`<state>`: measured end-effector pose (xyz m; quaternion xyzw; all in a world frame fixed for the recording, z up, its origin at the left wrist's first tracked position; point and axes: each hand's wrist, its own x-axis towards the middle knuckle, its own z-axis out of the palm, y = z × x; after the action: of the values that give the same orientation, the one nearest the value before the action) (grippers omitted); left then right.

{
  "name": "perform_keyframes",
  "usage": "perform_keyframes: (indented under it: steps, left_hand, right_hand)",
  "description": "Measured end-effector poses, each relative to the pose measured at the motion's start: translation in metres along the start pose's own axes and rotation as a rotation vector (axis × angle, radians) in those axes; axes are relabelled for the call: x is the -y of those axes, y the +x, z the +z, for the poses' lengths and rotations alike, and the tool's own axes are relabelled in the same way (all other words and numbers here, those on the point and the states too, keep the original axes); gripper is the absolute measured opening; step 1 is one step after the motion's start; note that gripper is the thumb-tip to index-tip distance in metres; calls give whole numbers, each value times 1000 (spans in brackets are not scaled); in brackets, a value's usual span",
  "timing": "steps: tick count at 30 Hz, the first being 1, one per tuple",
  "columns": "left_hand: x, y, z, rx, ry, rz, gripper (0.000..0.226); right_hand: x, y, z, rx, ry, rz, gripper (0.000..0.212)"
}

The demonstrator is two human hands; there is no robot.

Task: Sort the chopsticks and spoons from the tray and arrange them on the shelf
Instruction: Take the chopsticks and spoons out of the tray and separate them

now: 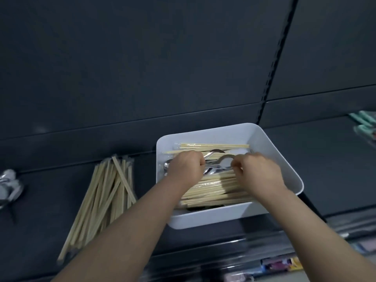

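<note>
Grips with the left hand [184, 169], fingers curled, and pinches with the right hand [258, 171] clear-wrapped metal spoons [215, 169] atop pale wooden chopsticks [215, 188] in a white rectangular plastic tray [280, 159] on the dark shelf [50, 192]; seems roughly midway, with a loose chopstick pile [101, 192] and shiny spoons [9, 186] already laid out leftward.

Dim, cool light leaves the dark shelf [61, 190] murky, while the white tray [284, 165] shows brightest, with no hard shadows or glare. The whole view is softly blurred, worst toward the edges, where wide-angle distortion bends the shelf lines.
</note>
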<state>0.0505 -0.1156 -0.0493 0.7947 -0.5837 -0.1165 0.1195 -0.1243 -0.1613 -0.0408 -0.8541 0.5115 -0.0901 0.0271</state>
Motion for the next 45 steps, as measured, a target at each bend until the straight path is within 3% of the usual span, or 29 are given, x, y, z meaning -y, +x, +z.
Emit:
perform_keyframes:
  steps: [5, 8, 14, 17, 21, 24, 29, 34, 45]
  left_hand:
    - [-14, 13, 14, 27, 128, -79, 15]
    - [-10, 16, 8, 0, 2, -177, 10]
    - [13, -2, -30, -327, -262, -315, 10]
    - [21, -13, -40, -343, -260, -333, 9]
    - [29, -20, -39, -320, -264, -367, 9]
    - [29, -18, -39, -328, -275, -371, 9]
    - [21, -5, -36, -315, -284, -354, 8]
    - [14, 6, -27, -268, -293, -340, 7]
    - [-3, 19, -5, -150, -278, -383, 18]
  right_hand:
    - [-9, -2, 3, 34, 76, -53, 24]
    - [-11, 3, -1, 25, 109, -76, 24]
    - [19, 50, 5, 136, 79, -252, 29]
    - [47, 69, 18, 217, 27, -384, 37]
    - [60, 75, 31, 289, -106, -452, 27]
    - [52, 75, 28, 290, -125, -394, 24]
    - [31, 74, 21, 343, -96, -294, 36]
    - [18, 70, 9, 334, -79, -201, 29]
    - [-30, 43, -14, 290, 181, 94, 26]
